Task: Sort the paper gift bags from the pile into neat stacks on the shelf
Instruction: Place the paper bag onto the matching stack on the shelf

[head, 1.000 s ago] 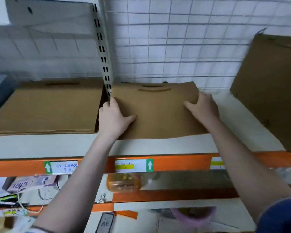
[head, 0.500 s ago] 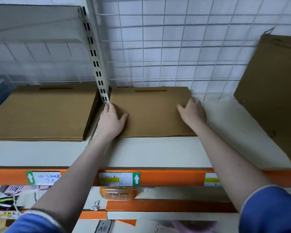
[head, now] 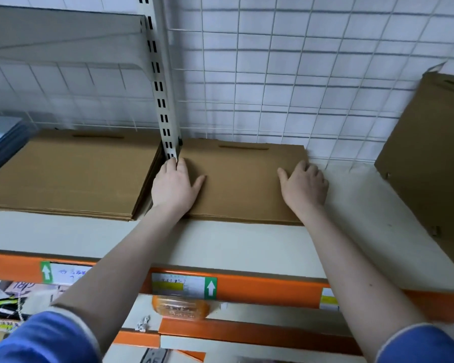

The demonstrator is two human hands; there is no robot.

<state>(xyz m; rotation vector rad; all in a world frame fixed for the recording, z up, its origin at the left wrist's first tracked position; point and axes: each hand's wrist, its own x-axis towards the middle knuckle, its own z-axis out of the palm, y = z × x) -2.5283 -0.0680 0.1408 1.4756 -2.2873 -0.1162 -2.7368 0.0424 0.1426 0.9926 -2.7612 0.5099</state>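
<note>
Pressing our flat left hand (head: 174,186) and right hand (head: 303,186) on the small bag stack (head: 243,179) squared against the shelf (head: 220,244) back, we judge two stacks done, leaning bags (head: 430,153) probably left.

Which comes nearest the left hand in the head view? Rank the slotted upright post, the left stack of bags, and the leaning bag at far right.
1. Slotted upright post, touching the left hand's fingertips.
2. Left stack of bags, just beside it on the left.
3. Leaning bag, far right.
</note>
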